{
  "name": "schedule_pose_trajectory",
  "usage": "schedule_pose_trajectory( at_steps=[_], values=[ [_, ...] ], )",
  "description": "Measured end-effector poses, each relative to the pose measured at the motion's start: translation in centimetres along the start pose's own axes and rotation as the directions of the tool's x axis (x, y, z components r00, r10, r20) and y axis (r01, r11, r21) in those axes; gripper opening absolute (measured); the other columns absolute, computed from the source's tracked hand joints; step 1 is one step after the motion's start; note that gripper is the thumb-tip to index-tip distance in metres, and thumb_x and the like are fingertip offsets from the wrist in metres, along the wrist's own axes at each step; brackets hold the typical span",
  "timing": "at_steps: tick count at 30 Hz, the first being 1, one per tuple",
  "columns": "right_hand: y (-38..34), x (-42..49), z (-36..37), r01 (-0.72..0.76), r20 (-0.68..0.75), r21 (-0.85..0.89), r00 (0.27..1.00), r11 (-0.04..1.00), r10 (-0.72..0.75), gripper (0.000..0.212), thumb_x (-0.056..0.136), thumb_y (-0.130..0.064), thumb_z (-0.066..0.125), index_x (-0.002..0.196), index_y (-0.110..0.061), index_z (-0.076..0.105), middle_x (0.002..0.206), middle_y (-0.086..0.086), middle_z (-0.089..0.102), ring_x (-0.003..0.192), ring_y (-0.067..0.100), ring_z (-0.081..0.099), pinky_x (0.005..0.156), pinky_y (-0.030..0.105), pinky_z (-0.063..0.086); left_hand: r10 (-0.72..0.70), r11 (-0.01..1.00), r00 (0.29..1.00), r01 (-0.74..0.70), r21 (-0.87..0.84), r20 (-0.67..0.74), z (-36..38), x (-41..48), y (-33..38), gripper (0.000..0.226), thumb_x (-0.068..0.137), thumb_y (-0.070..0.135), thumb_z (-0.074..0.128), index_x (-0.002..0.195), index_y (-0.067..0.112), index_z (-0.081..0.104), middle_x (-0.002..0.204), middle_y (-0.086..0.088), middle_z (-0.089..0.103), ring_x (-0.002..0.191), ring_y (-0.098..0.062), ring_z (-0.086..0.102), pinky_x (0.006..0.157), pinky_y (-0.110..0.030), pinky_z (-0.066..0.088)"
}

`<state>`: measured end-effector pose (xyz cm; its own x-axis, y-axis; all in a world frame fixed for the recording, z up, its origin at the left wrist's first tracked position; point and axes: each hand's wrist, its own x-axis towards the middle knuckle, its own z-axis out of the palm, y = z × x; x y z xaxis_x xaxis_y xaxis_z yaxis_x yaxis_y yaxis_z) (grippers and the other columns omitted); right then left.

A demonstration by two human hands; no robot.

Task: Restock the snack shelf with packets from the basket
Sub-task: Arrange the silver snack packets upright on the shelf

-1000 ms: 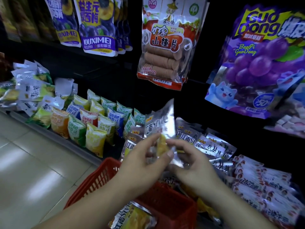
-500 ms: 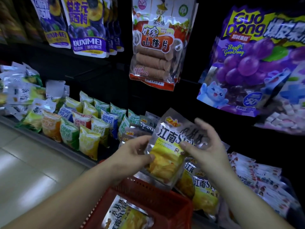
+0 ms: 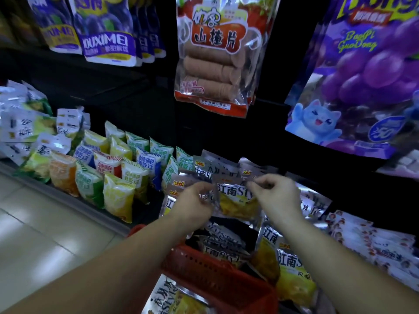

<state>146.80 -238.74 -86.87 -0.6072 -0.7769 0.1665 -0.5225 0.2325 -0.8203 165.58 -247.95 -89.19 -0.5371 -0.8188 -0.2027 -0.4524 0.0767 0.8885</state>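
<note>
Left hand (image 3: 195, 201) pinching top left edge of silver-yellow packet (image 3: 237, 200), fingers curled; right hand (image 3: 277, 196) pinching its top right corner; packet hanging upright between hands, above matching packets (image 3: 292, 268) lying on snack shelf (image 3: 90, 211); red basket (image 3: 217, 277) sitting at 6 o'clock; striped small packets (image 3: 113, 177) standing at 9 o'clock; hawthorn bag (image 3: 215, 53) hanging at 12 o'clock; purple grape bag (image 3: 367, 75) hanging at 2 o'clock.
</note>
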Motion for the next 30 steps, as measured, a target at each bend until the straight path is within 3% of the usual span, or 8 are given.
schedule_pose_trajectory(
  at_steps=[3, 7, 12, 16, 19, 22, 26, 30],
  values=[
    [3.8, 0.3, 2.3, -0.092, 0.125, -0.069, 0.987, 0.993, 0.1, 0.016, 0.094, -0.025, 0.075, 0.079, -0.022, 0.075, 0.077, -0.004, 0.069, 0.074, 0.015, 0.064, 0.071, 0.039, 0.052, -0.031, 0.999, 0.999, 0.031, -0.015, 0.025, 1.1, 2.3, -1.5, 0.024, 0.097, 0.007, 0.058, 0.106, 0.03, 0.059, 0.094, 0.001, 0.069, 0.049, -0.021, 0.051, 0.059, -0.043, 0.057],
    [7.8, 1.0, 3.4, -0.151, 0.394, -0.224, 0.89, 0.963, 0.231, 0.01, 0.093, -0.023, 0.076, 0.085, -0.018, 0.074, 0.091, 0.002, 0.07, 0.088, 0.021, 0.066, 0.082, 0.044, 0.055, -0.029, 0.996, 0.998, 0.034, 0.086, -0.063, 2.9, 4.7, -4.1, 0.012, 0.088, 0.007, 0.057, 0.087, 0.019, 0.056, 0.08, 0.001, 0.058, 0.068, -0.017, 0.05, 0.063, -0.029, 0.046],
    [8.6, 0.9, 3.0, -0.27, 0.724, -0.289, 0.567, 0.919, 0.394, 0.024, 0.099, -0.024, 0.068, 0.123, -0.029, 0.071, 0.122, -0.013, 0.065, 0.111, 0.004, 0.061, 0.099, 0.035, 0.05, -0.032, 0.997, 0.999, 0.034, 0.074, -0.03, 3.8, 5.9, -5.5, 0.034, 0.088, 0.003, 0.052, 0.086, 0.036, 0.058, 0.09, 0.0, 0.066, 0.076, -0.026, 0.06, 0.068, -0.037, 0.051],
    [9.0, 2.8, 3.3, -0.305, 0.419, -0.154, 0.841, 0.94, 0.342, 0.025, 0.101, -0.006, 0.059, 0.117, -0.022, 0.071, 0.123, 0.001, 0.065, 0.107, 0.018, 0.066, 0.09, 0.044, 0.058, 0.018, 0.995, 0.989, -0.031, 0.09, 0.145, 4.3, 6.3, -4.7, 0.039, 0.098, 0.005, 0.052, 0.125, 0.032, 0.062, 0.129, 0.005, 0.059, 0.117, -0.02, 0.059, 0.09, -0.037, 0.053],
    [10.2, 5.8, 3.1, -0.102, 0.167, -0.314, 0.973, 0.944, 0.16, 0.033, 0.103, -0.018, 0.059, 0.136, -0.021, 0.061, 0.122, 0.005, 0.063, 0.08, 0.02, 0.066, 0.069, 0.038, 0.054, 0.047, 0.994, 0.985, -0.061, 0.086, 0.164, 4.7, 7.6, -4.5, 0.042, 0.101, 0.005, 0.05, 0.135, 0.028, 0.057, 0.13, 0.004, 0.054, 0.11, -0.024, 0.06, 0.079, -0.037, 0.048],
    [12.8, 10.0, 3.1, 0.042, 0.098, -0.586, 0.995, 0.809, 0.02, 0.049, 0.102, -0.034, 0.062, 0.148, -0.026, 0.049, 0.134, 0.005, 0.06, 0.094, 0.029, 0.064, 0.073, 0.043, 0.051, 0.064, 0.995, 0.994, -0.071, 0.074, 0.086, 5.1, 9.1, -4.9, 0.04, 0.098, 0.002, 0.052, 0.128, 0.025, 0.062, 0.123, 0.002, 0.06, 0.098, -0.023, 0.065, 0.08, -0.041, 0.054],
    [15.1, 13.8, 4.3, -0.01, 0.107, -0.634, 0.989, 0.773, 0.1, 0.051, 0.101, -0.041, 0.062, 0.148, -0.032, 0.046, 0.106, 0.005, 0.067, 0.076, 0.026, 0.058, 0.058, 0.036, 0.041, 0.053, 0.997, 0.995, -0.057, 0.049, 0.085, 5.4, 10.7, -6.3, 0.04, 0.098, 0.003, 0.05, 0.122, 0.033, 0.062, 0.119, 0.007, 0.06, 0.097, -0.021, 0.066, 0.076, -0.042, 0.058],
    [16.2, 15.0, 5.5, 0.047, 0.107, -0.739, 0.993, 0.672, 0.048, 0.044, 0.102, -0.039, 0.06, 0.144, -0.027, 0.053, 0.137, 0.005, 0.059, 0.122, 0.03, 0.055, 0.091, 0.044, 0.051, 0.032, 0.999, 0.999, -0.032, -0.006, 0.004, 5.9, 11.9, -7.4, 0.044, 0.094, 0.001, 0.053, 0.106, 0.041, 0.065, 0.117, 0.006, 0.066, 0.091, -0.017, 0.07, 0.077, -0.044, 0.062]
  ],
)
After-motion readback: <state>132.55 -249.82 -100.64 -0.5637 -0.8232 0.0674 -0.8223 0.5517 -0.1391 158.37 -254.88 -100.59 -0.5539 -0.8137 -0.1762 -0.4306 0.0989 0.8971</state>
